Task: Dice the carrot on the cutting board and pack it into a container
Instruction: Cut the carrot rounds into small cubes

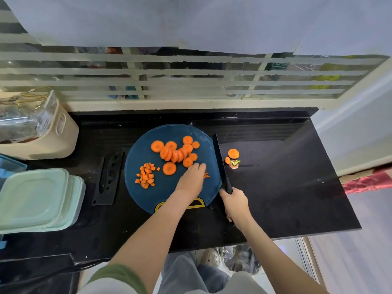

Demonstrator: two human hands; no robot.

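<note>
Containers (36, 200) of pale green plastic sat stacked with their lids at the near left of the black counter (286, 187), with a cream basket (53, 132) farther back. Just right of them lay a black knife sheath (109, 177), beside the round blue cutting board (144, 194). On the board's left part was a small heap of diced carrot (146, 176); the carrot slices (176, 151) lay toward its far side, some overlapping. The left hand (192, 179) rested palm down near the board's right edge, fingers stretched forward and close together, covering a few cut pieces, mostly hidden. The right hand (235, 205) gripped the handle of the black knife (219, 162), its blade along the board's right rim, tip pointing away. Carrot ends (233, 158) lay on the counter just right of the blade.
</note>
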